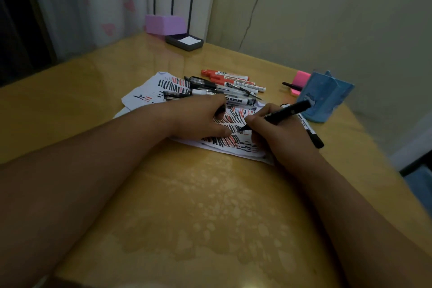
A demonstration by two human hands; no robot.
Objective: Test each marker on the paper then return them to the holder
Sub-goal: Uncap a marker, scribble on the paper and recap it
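Observation:
My right hand (278,133) grips a black marker (284,112) with its tip down on the white paper (149,87), which is covered in black and red strokes. My left hand (198,117) rests on the paper, thumb and fingers curled, and holds the sheet down. Beyond my left hand lies a pile of several markers and pens (224,87), red-capped and black ones. Another black marker (312,132) lies on the table by my right hand. The blue holder (327,97) stands at the right, behind my right hand.
A pink sticky-note pad (300,80) with a black pen on it lies left of the holder. A purple box (164,24) and a dark tray with white paper (184,41) sit at the table's (198,194) far edge by the curtain.

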